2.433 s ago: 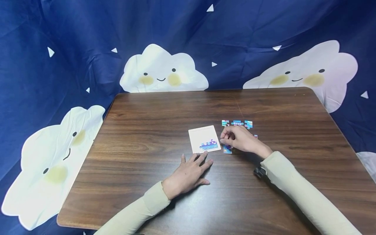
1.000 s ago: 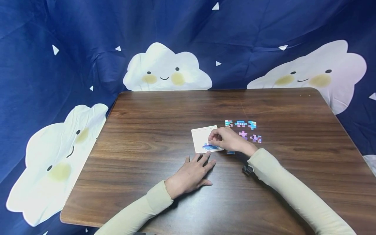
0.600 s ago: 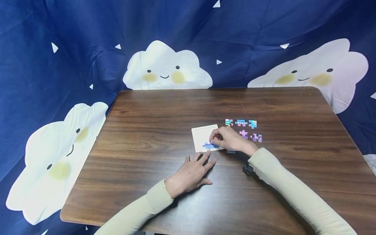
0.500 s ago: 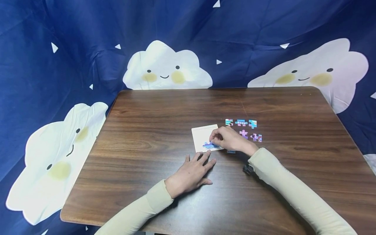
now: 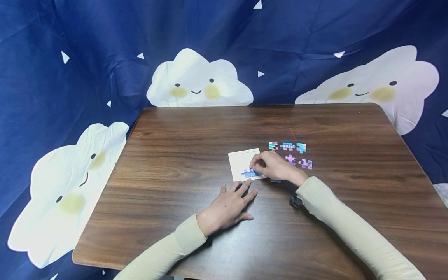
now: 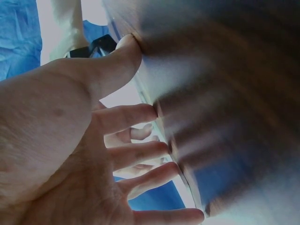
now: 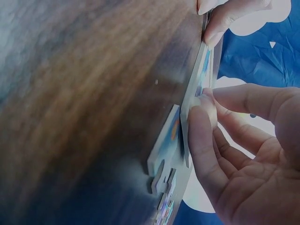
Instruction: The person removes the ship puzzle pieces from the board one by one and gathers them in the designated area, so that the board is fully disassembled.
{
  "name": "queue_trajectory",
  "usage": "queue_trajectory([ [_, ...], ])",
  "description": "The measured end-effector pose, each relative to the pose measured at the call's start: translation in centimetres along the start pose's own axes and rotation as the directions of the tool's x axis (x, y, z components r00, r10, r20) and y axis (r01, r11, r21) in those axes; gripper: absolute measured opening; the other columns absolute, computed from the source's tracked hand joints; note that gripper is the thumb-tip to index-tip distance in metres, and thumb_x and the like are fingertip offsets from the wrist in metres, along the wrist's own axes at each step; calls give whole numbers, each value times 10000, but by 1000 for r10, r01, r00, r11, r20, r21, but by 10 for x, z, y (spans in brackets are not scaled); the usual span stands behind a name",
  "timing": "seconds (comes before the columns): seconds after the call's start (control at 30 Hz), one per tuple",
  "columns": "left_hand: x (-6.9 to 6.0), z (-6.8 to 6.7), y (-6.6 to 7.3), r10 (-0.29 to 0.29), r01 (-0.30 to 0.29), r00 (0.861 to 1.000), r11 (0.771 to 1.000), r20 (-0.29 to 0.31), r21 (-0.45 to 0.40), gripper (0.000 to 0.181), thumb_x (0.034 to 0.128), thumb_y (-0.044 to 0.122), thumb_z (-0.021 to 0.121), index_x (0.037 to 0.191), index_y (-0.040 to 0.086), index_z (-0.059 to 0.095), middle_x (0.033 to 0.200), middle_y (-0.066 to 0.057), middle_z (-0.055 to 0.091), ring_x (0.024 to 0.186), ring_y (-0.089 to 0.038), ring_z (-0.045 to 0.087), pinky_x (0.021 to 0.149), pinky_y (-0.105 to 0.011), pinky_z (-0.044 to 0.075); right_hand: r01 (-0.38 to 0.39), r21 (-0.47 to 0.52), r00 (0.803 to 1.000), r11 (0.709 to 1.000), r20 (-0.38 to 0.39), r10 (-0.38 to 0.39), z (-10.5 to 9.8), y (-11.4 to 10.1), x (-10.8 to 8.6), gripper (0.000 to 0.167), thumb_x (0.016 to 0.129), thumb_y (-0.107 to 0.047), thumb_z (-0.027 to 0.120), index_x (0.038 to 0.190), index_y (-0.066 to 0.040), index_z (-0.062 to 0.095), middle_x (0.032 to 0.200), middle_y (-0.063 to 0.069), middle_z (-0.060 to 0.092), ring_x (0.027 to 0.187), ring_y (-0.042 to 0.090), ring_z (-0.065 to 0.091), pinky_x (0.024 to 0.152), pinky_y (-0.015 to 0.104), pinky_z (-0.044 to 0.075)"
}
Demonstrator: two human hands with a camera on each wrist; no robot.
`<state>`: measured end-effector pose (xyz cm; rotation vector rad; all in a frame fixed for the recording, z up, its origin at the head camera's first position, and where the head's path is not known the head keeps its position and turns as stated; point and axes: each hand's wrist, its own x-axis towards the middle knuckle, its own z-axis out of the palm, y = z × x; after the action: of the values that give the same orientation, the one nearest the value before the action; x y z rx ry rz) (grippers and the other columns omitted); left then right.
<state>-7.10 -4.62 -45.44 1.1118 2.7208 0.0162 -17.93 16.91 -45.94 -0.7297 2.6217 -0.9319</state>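
A white square puzzle board [image 5: 239, 159] lies mid-table, with joined blue and purple puzzle pieces [image 5: 249, 173] along its near edge. My right hand [image 5: 274, 165] is over the board's right part, thumb and forefinger pinching a puzzle piece down at the joined ones. The fingers mostly hide that piece; the right wrist view shows the thumb and fingertips [image 7: 199, 115] close together at the board. My left hand [image 5: 225, 208] lies with fingers spread on the table, fingertips touching the board's near edge.
Several loose puzzle pieces lie right of the board: a row at the back [image 5: 287, 146], a pink one [image 5: 290, 159], a purple one [image 5: 306, 163] and a blue one [image 5: 275, 181] partly under the right hand. Behind the brown table [image 5: 175, 155] hangs a blue cloud-print cloth [image 5: 280, 31].
My right hand has moved left from the loose pieces onto the board with a puzzle piece, and over the last half second it has barely moved. My left hand stays by the board's edge.
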Motion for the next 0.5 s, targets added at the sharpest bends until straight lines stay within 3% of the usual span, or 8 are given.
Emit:
queue_trajectory([
  [0.5,0,1,0,-3,3,1000,1000,-3,8,744,972,587,609,1601,233,432,1709,-87,338,1498,-275,404,1067,-651,514,14,6,1000,1000,-11,-14,1,0,-2,133,954,-44,666,1025,-76,774,880,26,712,743,128,551,682,266,455],
])
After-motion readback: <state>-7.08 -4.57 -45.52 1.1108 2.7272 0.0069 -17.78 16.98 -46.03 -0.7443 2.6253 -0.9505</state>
